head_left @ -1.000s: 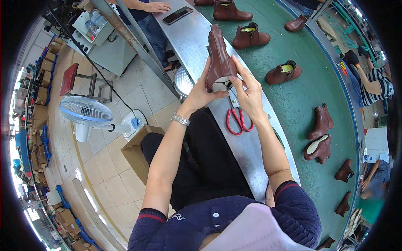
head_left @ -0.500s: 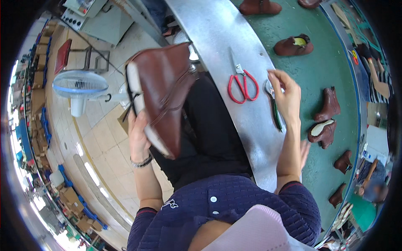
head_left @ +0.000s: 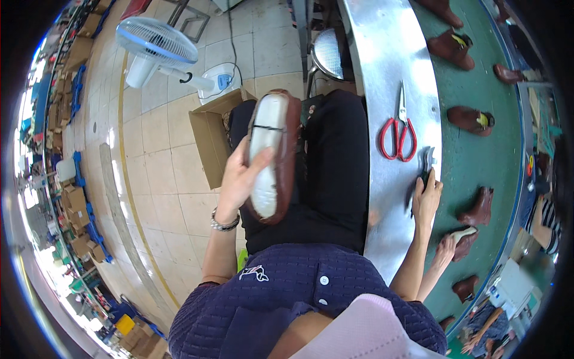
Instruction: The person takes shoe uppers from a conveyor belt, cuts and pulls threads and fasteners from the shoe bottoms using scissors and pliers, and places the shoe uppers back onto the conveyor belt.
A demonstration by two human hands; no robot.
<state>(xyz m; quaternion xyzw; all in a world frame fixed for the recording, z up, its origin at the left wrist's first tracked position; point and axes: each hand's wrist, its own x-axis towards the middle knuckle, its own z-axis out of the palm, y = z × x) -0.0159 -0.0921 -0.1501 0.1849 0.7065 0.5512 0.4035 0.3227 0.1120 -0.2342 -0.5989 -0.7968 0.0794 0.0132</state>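
A brown leather boot is in my left hand above my lap, its whitish sole turned up toward me. A thin black band runs across that sole, and my thumb presses on it. My right hand is over the metal bench strip, its fingers closed around dark-handled pliers whose silver jaws point away from me. On the same strip lie red-handled scissors, a little farther away and to the left of the pliers.
Brown boots stand along the green conveyor belt beyond the metal strip. Another person's hand reaches to a boot on it. A cardboard box, a stool and a fan stand on the left.
My left hand has turned the boot from its side to sole up. My right hand has come down onto the pliers. The view has shifted, and another person's hand has reached a boot on the belt.
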